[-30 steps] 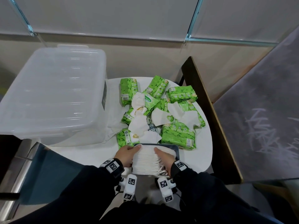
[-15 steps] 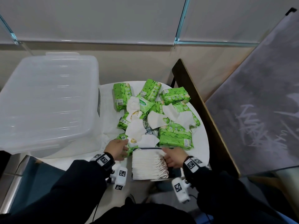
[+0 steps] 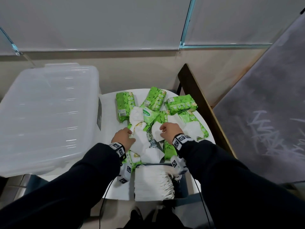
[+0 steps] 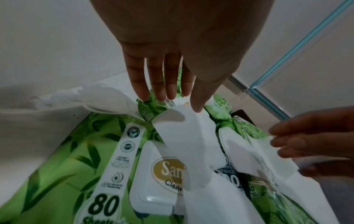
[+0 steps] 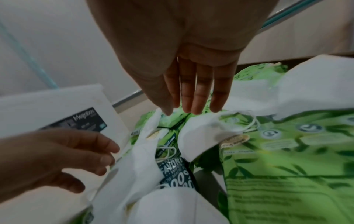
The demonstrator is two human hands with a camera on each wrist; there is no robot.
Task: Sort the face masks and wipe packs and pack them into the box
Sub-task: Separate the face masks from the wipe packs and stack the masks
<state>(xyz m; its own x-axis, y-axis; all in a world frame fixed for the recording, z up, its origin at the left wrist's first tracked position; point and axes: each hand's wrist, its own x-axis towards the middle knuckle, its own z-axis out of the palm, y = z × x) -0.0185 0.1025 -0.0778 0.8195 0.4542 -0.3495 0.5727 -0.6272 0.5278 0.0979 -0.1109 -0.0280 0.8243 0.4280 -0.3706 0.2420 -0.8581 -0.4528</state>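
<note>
Translucent plastic box, left half of the head view: lid on, nothing visibly packed inside. Packing judged not yet begun.

White round table, centre of the frame: carries the whole unsorted heap.

Green wipe packs, upper centre of the table: several, lying at mixed angles, some overlapping; the largest, marked "80" with a white flip lid, fills the lower left of the left wrist view. None set apart so far; all left to sort and pack.

White stack of face masks, lower centre of the head view: gathered edge-on, ear loops to its right, resting in a dark holder. Judged the one sorted portion, roughly the first stage of the job.

Loose face masks, middle of the heap: several lie draped over the packs; another lies at centre right. Still to be collected.

Left hand, centre of the frame: fingers straight and spread, tips coming down at the top edge of a loose mask; holding nothing.

Right hand, just right of it: fingers extended, tips at a folded mask with ear loops showing; whether the thumb has it pinched cannot be told.
</note>
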